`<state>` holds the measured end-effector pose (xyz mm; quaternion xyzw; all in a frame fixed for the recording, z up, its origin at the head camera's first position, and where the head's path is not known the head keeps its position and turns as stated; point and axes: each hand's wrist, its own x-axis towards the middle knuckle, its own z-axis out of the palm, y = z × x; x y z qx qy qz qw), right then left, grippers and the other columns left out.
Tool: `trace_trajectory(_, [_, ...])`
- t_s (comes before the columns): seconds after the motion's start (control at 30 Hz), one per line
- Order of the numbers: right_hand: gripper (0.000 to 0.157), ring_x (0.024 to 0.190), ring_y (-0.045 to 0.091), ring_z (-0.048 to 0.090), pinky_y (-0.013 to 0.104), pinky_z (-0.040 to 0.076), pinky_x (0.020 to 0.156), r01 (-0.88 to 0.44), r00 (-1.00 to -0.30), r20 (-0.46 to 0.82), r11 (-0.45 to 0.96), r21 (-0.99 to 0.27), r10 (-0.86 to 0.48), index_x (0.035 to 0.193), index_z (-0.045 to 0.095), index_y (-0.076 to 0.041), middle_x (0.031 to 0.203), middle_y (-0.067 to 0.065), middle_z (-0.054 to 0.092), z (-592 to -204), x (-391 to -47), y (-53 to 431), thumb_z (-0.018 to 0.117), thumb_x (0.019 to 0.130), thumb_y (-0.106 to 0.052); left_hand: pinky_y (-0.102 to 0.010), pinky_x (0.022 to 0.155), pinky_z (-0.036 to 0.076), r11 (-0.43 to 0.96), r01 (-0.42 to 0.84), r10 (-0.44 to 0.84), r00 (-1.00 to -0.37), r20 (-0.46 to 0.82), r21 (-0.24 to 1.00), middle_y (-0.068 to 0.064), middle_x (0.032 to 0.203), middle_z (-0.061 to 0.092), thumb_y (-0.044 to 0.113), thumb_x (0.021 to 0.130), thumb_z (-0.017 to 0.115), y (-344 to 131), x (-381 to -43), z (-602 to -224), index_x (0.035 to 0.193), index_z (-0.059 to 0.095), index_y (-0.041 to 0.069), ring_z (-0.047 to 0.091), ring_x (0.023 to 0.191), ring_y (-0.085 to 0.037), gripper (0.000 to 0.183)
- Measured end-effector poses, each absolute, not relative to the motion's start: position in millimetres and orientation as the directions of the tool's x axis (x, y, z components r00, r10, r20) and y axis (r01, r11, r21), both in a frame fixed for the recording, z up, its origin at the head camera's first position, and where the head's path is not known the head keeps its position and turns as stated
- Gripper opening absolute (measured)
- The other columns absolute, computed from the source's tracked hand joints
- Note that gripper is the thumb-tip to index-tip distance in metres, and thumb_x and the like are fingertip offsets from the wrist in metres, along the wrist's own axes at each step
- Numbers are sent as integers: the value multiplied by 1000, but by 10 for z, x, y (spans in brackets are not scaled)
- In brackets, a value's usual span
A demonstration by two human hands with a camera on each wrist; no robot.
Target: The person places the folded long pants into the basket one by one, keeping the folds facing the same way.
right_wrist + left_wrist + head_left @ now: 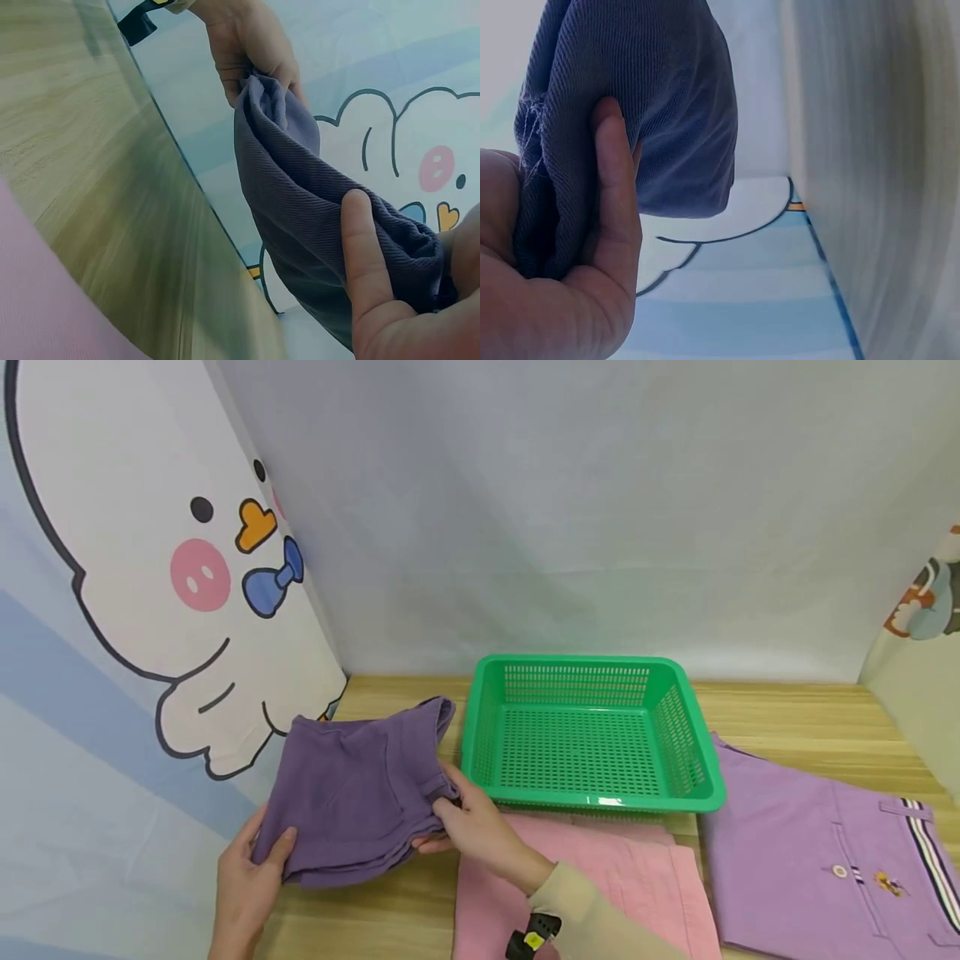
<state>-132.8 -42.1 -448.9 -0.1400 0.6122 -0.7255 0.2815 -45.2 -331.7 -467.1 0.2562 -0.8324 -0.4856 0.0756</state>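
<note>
Dark purple folded pants (341,789) of ribbed cloth, with a belt loop near one corner, are held up over the left part of the table by both hands. My left hand (247,872) grips their lower left corner; in the left wrist view the layered cloth (667,112) lies between its thumb and fingers. My right hand (480,827) pinches the right edge beside the belt loop, thumb on top. Seen from the right wrist, the folded layers (300,180) stretch between the two hands, with one right finger (364,247) straight along the cloth.
A green plastic basket (592,802) stands at the back middle of the wooden table (787,706). Pink folded pants (600,868) lie in front of it, partly under my right forearm. Light purple folded pants (787,860) lie at the right. Printed curtains (120,777) border the table.
</note>
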Motion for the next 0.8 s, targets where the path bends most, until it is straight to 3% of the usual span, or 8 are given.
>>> trace_trajectory(0.27, [68,82,25,79,40,67,80,256,-811,-143,-125,-959,-567,171,24,-23,153,30,55,-4418,-1305,-295,42,108,-6,5,78,40,393,-309,-501,-862,-81,866,-32,161,46,21,109,61,-3212,-410,-4531,167,34,8,52,142,-46,65])
trace_trajectory(0.8, [62,80,18,79,42,67,81,201,-832,-78,-167,-965,-550,168,33,-18,120,31,72,-4339,-1337,58,44,108,-6,4,91,40,432,-164,-443,-895,50,887,-18,165,47,17,107,67,-2943,-414,-4260,163,43,9,49,149,-38,62])
